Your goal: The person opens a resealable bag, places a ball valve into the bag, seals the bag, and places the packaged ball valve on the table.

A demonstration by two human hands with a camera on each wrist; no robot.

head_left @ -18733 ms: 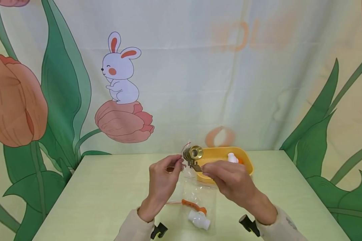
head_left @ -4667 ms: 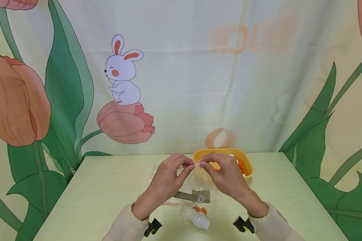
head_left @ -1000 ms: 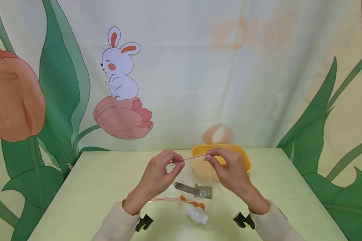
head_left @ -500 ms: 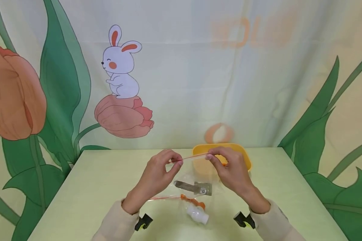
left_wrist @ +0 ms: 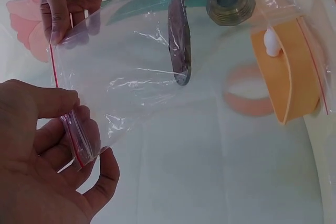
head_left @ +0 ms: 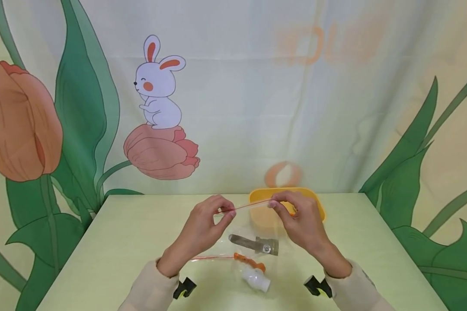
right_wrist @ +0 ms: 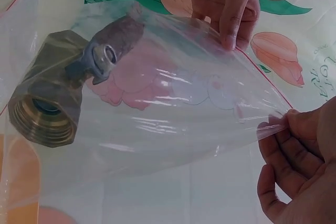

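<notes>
A clear zip bag (right_wrist: 168,129) with a red seal line hangs stretched between both hands. My left hand (head_left: 204,220) pinches its top edge between thumb and fingers, and my right hand (head_left: 303,222) pinches the same edge farther right. Low in the bag lies a brass ball valve (head_left: 270,247) with a long lever handle (left_wrist: 180,40); its threaded opening shows in the right wrist view. Nearer the person, a white plastic valve (head_left: 257,280) with an orange handle (head_left: 249,261) rests on the table inside another clear bag with a red line.
Behind the right hand stands a yellow tray (head_left: 321,214), partly covered by that hand. A white piece (left_wrist: 271,43) in it shows in the left wrist view. A printed curtain (head_left: 225,108) rises at the table's back edge.
The brass valve, earlier held up at the bag mouth, now lies inside the bag. My hands, close together on the seal 4.7 s ago, are farther apart; little differs over the last second.
</notes>
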